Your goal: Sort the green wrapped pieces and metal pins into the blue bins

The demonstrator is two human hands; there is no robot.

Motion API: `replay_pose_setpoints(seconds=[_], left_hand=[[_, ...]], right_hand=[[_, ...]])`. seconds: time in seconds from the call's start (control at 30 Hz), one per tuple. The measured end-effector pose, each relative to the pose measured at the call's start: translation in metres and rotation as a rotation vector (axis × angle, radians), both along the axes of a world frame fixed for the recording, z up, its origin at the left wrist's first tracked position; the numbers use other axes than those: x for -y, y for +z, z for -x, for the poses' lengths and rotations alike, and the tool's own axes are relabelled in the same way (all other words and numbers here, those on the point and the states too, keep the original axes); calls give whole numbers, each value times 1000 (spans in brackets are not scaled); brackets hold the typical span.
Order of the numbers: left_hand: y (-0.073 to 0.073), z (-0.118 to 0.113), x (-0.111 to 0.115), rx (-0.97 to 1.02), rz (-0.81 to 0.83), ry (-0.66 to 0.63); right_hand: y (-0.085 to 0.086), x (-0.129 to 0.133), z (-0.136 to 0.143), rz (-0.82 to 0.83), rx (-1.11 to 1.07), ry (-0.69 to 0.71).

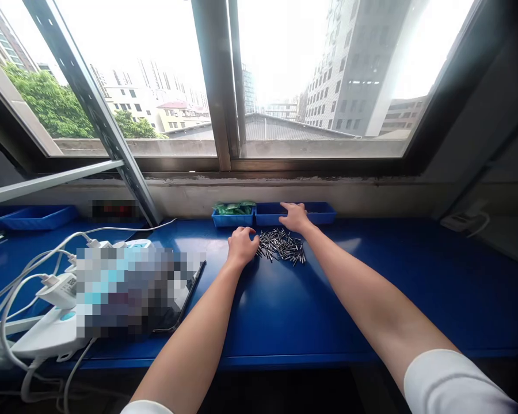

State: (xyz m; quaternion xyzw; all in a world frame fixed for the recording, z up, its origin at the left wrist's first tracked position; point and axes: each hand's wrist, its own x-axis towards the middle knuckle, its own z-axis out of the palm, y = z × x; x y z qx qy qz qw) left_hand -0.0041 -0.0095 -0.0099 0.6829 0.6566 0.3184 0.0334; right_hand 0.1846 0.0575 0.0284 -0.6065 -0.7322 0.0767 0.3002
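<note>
The left hand is at the left edge of the pile of small dark pieces on the blue worktop; whether its grip holds any is unclear. The right hand is over the long blue tray, fingers spread, its grip released. Just left of that tray, the small tray holds green packets.

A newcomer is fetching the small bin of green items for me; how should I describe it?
Find the window's middle post, then the blue table's back edge below. Two blue bins sit there end to end. It's the shorter left bin, heaped with green items.
</note>
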Motion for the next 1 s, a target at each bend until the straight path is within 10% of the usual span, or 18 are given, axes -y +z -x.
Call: replay_pose_setpoints(seconds=[0.33,1.0], left_hand=[[-9,-2,-6,-88,49,-212],[-4,-16,2,-163,39,-436]], right_hand=[[-22,54,-24,1,-316,3],[-49,66,-2,8,29,95]])
